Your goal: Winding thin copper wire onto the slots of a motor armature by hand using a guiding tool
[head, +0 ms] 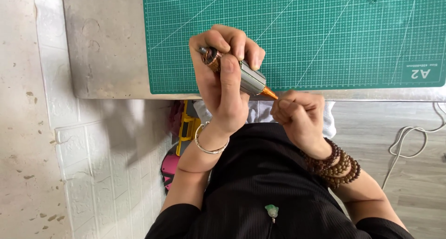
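No packages, labels, signs or screens visible.

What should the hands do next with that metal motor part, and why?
Probably keep the left hand steady on the rotor while the right hand pulls gently at the copper tip: its pinched fingers meet that end, off the green mat.

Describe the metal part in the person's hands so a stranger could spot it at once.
Start at the green cutting mat and drop to its near edge. There the left hand grips a grey cylindrical motor rotor, unlike anything nearby for its copper windings and orange tip.
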